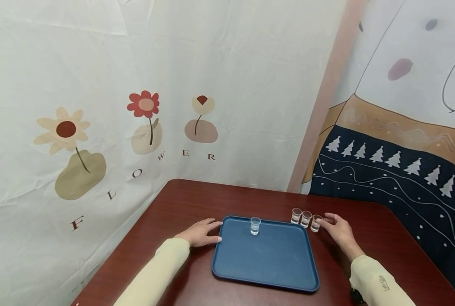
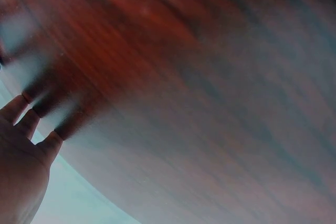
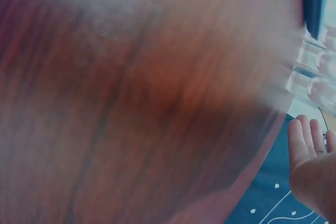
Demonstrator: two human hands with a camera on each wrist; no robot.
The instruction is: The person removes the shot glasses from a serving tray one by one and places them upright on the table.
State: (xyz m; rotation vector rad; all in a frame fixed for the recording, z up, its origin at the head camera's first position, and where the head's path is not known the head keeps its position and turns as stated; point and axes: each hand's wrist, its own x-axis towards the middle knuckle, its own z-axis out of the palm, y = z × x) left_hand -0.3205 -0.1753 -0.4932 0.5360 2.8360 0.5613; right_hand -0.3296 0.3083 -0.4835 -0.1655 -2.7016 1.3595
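Observation:
A blue rectangular tray (image 1: 265, 261) lies on the table, and a small clear shot glass (image 1: 255, 226) with clear liquid stands toward its far edge. Three more shot glasses line up past the tray's far right corner: a left one (image 1: 296, 216), a middle one (image 1: 305, 219) and a right one (image 1: 315, 223). Beside the right one is my right hand (image 1: 339, 233), its fingertips right at the glass and its fingers extended in the right wrist view. My left hand (image 1: 200, 233) reaches to the tray's left rim with spread fingers, thumb and fingertips at the edge.
The dark red wooden table (image 1: 181, 199) carries all of this. Behind it hangs a pale curtain (image 1: 250, 85) with printed flowers, and to the right a patterned cloth (image 1: 396, 182) with white trees drops past the table's edge.

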